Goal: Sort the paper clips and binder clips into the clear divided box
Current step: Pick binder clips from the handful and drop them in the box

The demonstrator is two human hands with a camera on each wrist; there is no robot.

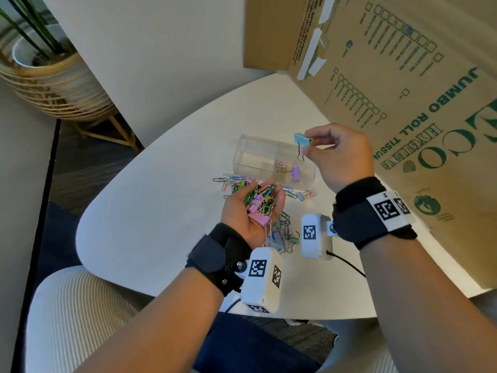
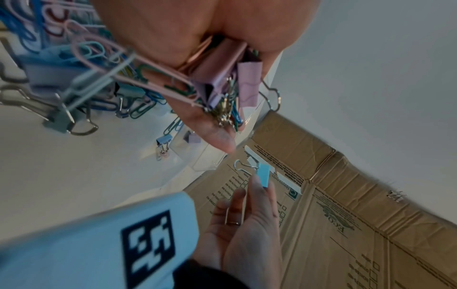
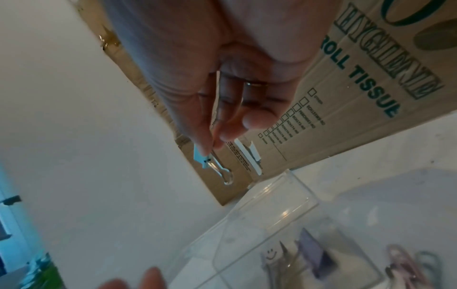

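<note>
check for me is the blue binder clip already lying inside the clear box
No, the right hand pinches the blue binder clip in the air above the clear box.

Office or lounge-type interior. A rounded white table [image 1: 166,211] carries a large cardboard carton [image 1: 403,84] printed "JUMBO ROLL TISSUE", beside plain white walls and dark carpeted flooring [image 1: 80,157]. A potted plant in a woven rattan stand [image 1: 53,84] and a ribbed white upholstered chair [image 1: 80,305] complete the furnishings
</note>
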